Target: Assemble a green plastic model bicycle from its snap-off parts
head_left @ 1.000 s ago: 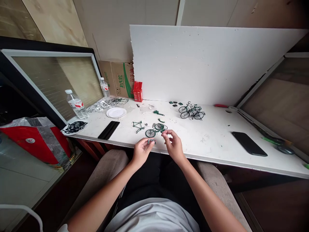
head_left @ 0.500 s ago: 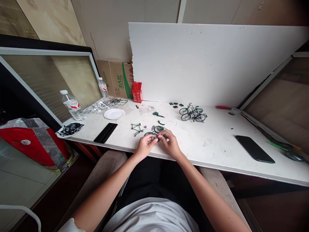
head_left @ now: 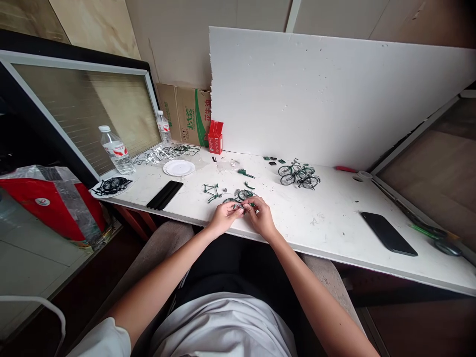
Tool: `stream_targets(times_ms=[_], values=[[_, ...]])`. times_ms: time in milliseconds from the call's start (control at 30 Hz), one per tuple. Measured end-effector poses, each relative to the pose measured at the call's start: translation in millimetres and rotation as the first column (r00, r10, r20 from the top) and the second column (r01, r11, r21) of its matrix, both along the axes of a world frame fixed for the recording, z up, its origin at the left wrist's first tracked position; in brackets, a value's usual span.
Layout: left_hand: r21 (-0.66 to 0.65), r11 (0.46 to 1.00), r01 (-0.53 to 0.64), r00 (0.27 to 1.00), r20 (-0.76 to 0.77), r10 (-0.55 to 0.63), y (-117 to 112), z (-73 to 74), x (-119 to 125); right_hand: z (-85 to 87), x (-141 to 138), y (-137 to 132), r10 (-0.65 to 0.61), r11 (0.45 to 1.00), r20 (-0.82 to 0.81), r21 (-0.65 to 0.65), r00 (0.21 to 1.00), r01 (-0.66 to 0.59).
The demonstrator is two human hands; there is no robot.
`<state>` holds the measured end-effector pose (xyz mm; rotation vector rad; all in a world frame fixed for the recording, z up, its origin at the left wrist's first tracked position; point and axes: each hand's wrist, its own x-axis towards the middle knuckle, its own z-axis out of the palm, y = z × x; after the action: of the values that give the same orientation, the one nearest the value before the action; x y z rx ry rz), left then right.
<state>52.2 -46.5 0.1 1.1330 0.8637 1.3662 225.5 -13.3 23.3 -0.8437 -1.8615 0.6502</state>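
My left hand (head_left: pixel 223 218) and my right hand (head_left: pixel 262 217) meet above the table's front edge, fingers closed. Between their fingertips is a small silver-and-dark model bicycle part (head_left: pixel 238 206); its exact kind is mostly hidden. Just beyond the fingers lie small spoked wheels (head_left: pixel 244 195), partly covered by the hands. A green model bicycle frame (head_left: pixel 211 192) rests to the left of them. Farther back are a green part (head_left: pixel 245 172) and a small curved green piece (head_left: pixel 249 186). Assembled model bicycles (head_left: pixel 297 174) stand to the right.
A black phone (head_left: pixel 165 195) lies at left, another dark phone (head_left: pixel 388 233) at right. White plates (head_left: pixel 179 167), water bottles (head_left: pixel 118 152), a red box (head_left: pixel 215 137) and a cardboard carton (head_left: pixel 188 114) stand toward the left. A white board (head_left: pixel 320 94) backs the table (head_left: pixel 316 223).
The camera view has shifted and tilted slightly. Both hands stay together at the same small part, with only slight finger movement; the other things have not moved.
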Motion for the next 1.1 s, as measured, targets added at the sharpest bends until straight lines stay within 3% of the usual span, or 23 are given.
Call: stream_targets(times_ms=[467,1100], values=[[-0.064,0.998,-0.013,0.999,0.049,0.016,2.1,0.9,-6.7,-3.3,-1.0,-1.5,0.021,0.999,-0.019,-0.032,1.0,-0.022],[-0.009,0.999,-0.048,0.999,0.008,0.048,-2.0,3.3,-4.9,-3.5,-1.7,-3.1,0.004,0.983,0.067,0.182,0.998,-0.017]])
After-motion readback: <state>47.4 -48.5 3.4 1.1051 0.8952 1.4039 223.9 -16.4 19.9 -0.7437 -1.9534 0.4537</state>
